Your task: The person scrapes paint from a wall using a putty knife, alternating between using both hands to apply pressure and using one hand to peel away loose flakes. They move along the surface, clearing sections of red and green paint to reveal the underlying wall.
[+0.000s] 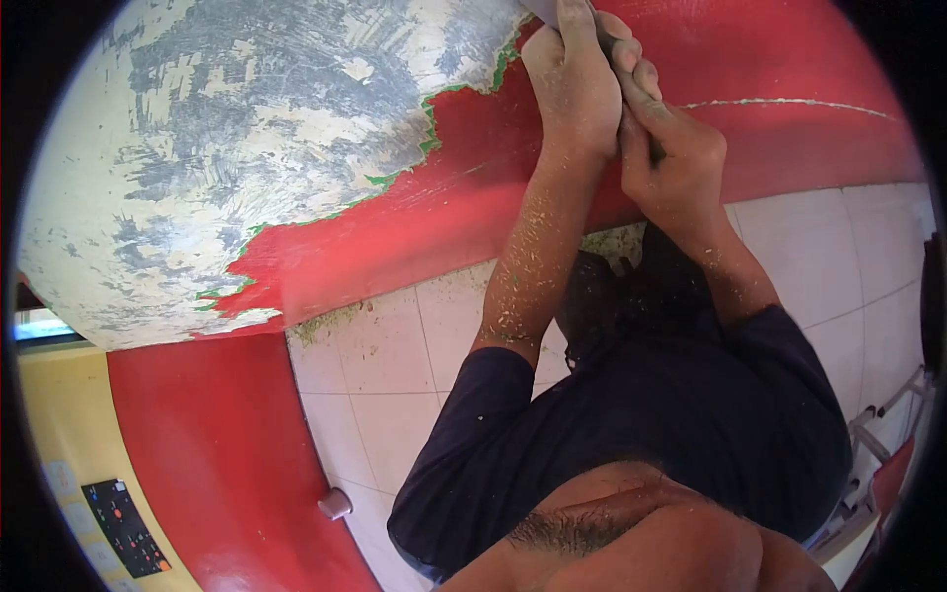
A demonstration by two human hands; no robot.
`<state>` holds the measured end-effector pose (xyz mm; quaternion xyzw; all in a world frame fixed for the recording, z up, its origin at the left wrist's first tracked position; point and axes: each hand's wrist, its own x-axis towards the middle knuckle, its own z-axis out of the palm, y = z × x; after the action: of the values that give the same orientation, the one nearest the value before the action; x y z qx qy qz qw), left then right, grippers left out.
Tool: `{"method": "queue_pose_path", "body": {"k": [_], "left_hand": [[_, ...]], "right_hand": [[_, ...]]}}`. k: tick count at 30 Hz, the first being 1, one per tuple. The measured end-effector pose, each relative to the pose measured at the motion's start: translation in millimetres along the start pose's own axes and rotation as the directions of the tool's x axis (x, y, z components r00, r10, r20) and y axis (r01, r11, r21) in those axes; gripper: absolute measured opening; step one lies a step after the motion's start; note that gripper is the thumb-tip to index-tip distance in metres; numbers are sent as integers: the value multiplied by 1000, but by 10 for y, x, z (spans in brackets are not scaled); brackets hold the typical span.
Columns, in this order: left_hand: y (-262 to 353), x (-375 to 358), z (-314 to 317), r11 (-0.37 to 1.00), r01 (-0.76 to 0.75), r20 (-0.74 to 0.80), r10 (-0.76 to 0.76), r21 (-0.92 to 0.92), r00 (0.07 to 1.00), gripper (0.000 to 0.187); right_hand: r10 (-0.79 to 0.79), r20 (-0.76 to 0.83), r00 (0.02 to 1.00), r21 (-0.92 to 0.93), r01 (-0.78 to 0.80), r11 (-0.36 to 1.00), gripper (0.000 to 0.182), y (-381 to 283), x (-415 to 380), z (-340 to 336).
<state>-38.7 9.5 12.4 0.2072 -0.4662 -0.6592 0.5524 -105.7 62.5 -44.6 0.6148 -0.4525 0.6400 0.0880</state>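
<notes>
Both my hands are raised against the wall at the top of the head view, closed around a paint scraper. Its flat grey blade [542, 10] shows only in part at the upper edge. My left hand [577, 94] grips it with the thumb stretched along it. Close beside, my right hand [676, 148] has its fingers wrapped around the handle, which is mostly hidden. Left of the hands, the stripped wall patch [296, 128] is white and grey with a ragged green edge. Red paint [483, 148] covers the wall below and to the right. Pale flakes stick to my left forearm.
Paint flakes [340, 321] lie on the tiled floor [385, 345] along the wall's foot. A red wall section [217, 454] and a yellow one with a dark poster [126, 528] stand left. A small round doorstop [335, 503] is nearby. A chair [893, 469] is at right.
</notes>
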Motion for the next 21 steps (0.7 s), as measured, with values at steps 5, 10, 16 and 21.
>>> {"method": "queue_pose_path", "body": {"k": [5, 10, 16, 21], "left_hand": [[204, 63, 65, 998, -53, 28, 54, -39, 998, 43], [45, 8, -2, 999, -47, -35, 47, 1, 998, 43], [166, 3, -2, 999, -16, -44, 15, -29, 999, 41], [45, -51, -66, 998, -53, -153, 49, -22, 987, 39]], "right_hand": [[-15, 17, 1000, 23, 14, 1000, 27, -32, 167, -7], [-20, 13, 1000, 36, 20, 999, 25, 73, 66, 25], [15, 39, 999, 124, -19, 992, 22, 17, 33, -11], [75, 152, 986, 192, -104, 976, 18, 59, 67, -61]]}}
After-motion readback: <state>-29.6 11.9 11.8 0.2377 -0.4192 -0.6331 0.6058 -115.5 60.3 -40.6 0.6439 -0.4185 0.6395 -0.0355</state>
